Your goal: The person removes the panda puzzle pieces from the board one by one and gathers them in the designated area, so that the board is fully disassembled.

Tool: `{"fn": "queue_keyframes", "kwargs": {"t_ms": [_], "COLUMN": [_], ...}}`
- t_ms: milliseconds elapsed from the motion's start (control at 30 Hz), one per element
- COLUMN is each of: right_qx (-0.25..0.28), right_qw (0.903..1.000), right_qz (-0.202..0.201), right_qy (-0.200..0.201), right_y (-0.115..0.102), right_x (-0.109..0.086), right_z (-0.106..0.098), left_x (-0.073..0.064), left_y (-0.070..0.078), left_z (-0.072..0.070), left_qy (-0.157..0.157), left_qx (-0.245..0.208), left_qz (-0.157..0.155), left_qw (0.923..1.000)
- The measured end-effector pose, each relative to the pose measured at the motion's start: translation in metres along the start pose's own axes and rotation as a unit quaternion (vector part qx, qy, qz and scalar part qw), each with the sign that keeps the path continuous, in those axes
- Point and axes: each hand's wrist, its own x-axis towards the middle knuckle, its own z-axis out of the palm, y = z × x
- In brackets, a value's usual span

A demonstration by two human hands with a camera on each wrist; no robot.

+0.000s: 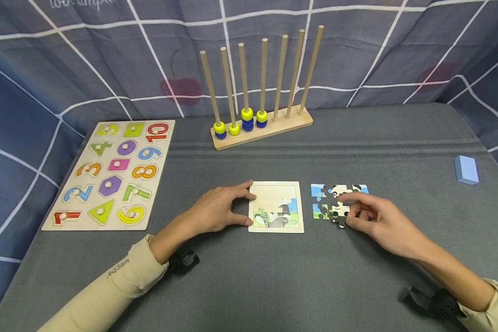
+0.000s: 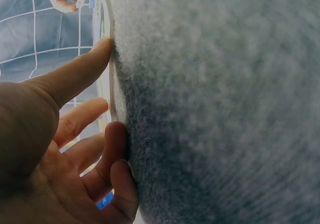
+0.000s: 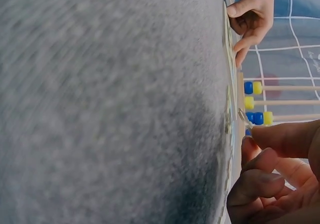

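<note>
My left hand [image 1: 219, 208] rests at the left edge of a square wooden puzzle tray [image 1: 276, 183], thumb by the lower corner and fingertips by the upper one. Inside the tray, fitted panda pieces [image 1: 277, 221] fill the bottom row and part of the right side; bare wood shows above them. To the right of the tray, my right hand [image 1: 383, 226] hovers over a group of loose jigsaw pieces [image 1: 317, 190] printed with pandas and blue sky. Its thumb and forefinger pinch a small puzzle piece [image 3: 245, 118], tilted up in the right wrist view.
A number-and-shape peg board [image 1: 108, 175] lies at the left. At the back stands a wooden base [image 1: 274, 128] with several upright rods, some carrying yellow and blue beads. A light blue block [image 1: 466, 170] sits far right. A checked curtain [image 1: 249, 69] hangs behind.
</note>
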Motion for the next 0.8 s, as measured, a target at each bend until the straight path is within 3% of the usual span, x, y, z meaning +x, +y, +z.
{"fn": "queue_keyframes", "kwargs": {"t_ms": [133, 333, 800], "right_qx": [-0.015, -0.077, -0.127], "right_qw": [0.9997, 0.9965, 0.9919], "right_qz": [-0.012, -0.017, 0.001], "right_qy": [0.012, 0.027, 0.003], "right_y": [0.0038, 0.0061, 0.0036], "right_x": [0.0008, 0.0029, 0.0051], "right_z": [0.0012, 0.0016, -0.004], "left_x": [-0.0003, -0.0002, -0.0006], "left_y": [-0.0005, 0.0002, -0.0007], "left_z": [0.0001, -0.0004, 0.0], "left_qy": [0.0, -0.002, 0.003], "left_qx": [0.001, -0.001, -0.001], "left_qz": [-0.002, -0.003, 0.003], "left_qw": [1.0, 1.0, 1.0]}}
